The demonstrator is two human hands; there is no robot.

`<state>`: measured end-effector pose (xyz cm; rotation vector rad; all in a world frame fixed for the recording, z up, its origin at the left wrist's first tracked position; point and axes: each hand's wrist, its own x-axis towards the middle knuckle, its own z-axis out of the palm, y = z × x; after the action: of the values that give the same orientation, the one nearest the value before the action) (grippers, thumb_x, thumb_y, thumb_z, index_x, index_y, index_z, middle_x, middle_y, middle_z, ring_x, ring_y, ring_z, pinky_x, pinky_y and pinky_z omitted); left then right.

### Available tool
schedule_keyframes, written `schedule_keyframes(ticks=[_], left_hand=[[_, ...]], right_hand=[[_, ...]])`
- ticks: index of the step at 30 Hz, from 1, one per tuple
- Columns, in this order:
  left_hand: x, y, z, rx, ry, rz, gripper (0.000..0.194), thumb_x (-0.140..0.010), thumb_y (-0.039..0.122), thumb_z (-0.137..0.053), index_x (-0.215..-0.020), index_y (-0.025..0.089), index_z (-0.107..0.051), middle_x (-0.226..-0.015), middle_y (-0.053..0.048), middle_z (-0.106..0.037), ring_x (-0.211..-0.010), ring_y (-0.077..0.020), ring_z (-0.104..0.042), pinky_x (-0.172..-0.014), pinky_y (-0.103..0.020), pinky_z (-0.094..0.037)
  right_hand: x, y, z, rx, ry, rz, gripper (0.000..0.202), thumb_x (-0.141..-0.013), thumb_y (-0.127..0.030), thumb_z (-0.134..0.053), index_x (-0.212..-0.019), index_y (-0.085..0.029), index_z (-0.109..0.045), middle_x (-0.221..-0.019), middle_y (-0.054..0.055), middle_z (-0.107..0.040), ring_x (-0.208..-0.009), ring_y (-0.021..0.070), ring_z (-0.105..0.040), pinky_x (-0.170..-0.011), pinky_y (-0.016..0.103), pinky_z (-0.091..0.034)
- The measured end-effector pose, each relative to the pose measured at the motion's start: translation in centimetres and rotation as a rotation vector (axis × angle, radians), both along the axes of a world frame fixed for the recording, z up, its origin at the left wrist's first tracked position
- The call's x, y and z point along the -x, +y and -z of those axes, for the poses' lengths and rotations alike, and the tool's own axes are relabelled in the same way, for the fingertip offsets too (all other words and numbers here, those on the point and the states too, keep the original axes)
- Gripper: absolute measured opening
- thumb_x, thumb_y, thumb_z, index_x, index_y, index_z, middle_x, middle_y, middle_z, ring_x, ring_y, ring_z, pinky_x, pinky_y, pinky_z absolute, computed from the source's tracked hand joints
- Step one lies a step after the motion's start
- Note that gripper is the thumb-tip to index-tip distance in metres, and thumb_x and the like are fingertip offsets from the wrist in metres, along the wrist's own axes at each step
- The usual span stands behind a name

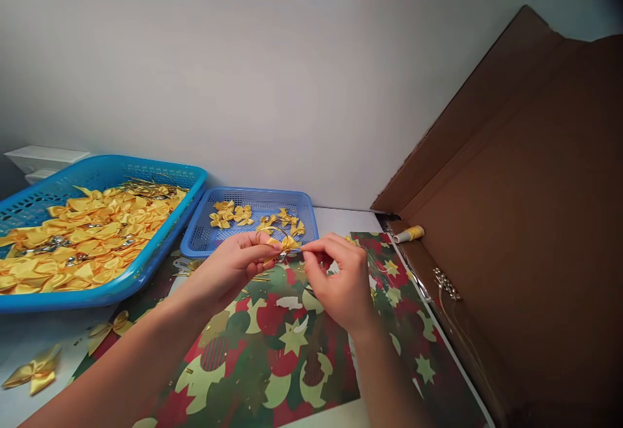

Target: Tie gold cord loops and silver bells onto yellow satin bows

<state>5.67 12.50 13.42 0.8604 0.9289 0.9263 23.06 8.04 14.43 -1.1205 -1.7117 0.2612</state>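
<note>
Between the thumb and fingers of my left hand (246, 256) is a yellow ribbon bow (288, 244), with a thin ring or loop of wire standing above it and a small silvery piece under it. My right hand (338, 272) is just to the right, thumb and forefinger pinched on a thin strand (296, 250) that reaches the bow. Both hands are over the front edge of a small blue-violet basket (248, 192), in which several yellow bows (224, 214) lie.
At the left, a large blue basket (117, 290) holds many yellow bows and golden wires. Loose bows (36, 371) lie near it. A patterned sheet (272, 363) covers the table. At the right stand a cardboard box wall (525, 220), a thread spool (409, 234) and silvery beads (445, 284).
</note>
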Motion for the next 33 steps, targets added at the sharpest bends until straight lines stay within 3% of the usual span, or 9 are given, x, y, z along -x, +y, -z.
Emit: schedule_keyframes(ticks=[18, 33], left_hand=[[0.0, -0.16, -0.13, 0.019, -0.021, -0.008, 0.033, -0.048, 0.031, -0.094, -0.054, 0.018, -0.064, -0.056, 0.001, -0.061, -0.06, -0.0138, -0.057, -0.063, -0.026, -0.046], [0.09, -0.12, 0.2, 0.007, -0.035, 0.008, 0.03, -0.05, 0.028, -0.094, -0.057, 0.017, -0.067, -0.056, 0.002, -0.062, -0.058, -0.0133, -0.057, -0.057, -0.026, -0.041]], right_hand=[[-0.1, -0.05, -0.07, -0.006, 0.001, 0.014, 0.018, -0.082, -0.007, -0.057, -0.075, -0.017, -0.07, -0.065, 0.0, -0.064, -0.055, 0.0109, -0.052, -0.053, 0.022, -0.044], [-0.07, -0.01, 0.01, 0.016, 0.013, -0.017, 0.018, -0.083, -0.006, -0.057, -0.075, -0.016, -0.07, -0.066, 0.0, -0.063, -0.056, 0.0102, -0.052, -0.055, 0.022, -0.044]])
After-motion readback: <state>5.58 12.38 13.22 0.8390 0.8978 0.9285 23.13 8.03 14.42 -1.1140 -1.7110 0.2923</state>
